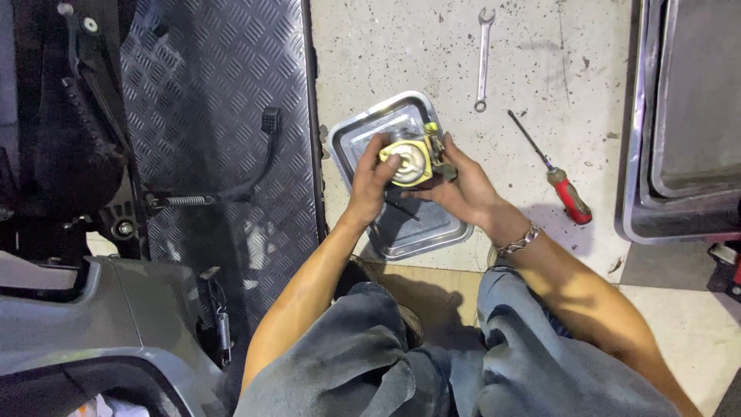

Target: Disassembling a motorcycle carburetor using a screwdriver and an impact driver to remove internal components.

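Observation:
A round yellowish metal part (409,159) with a silver centre is held above a shiny metal tray (363,127) on the concrete floor. My left hand (369,181) grips its left side, thumb on the face. My right hand (463,185) holds it from the right and underneath; a metal bracelet sits on that wrist. A thin dark rod lies in the tray below my hands.
A combination wrench (483,58) and a red-handled screwdriver (557,176) lie on the floor to the right of the tray. A diamond-plate vehicle floor (216,93) with a pedal (269,121) is on the left. A large metal pan (679,123) sits at far right.

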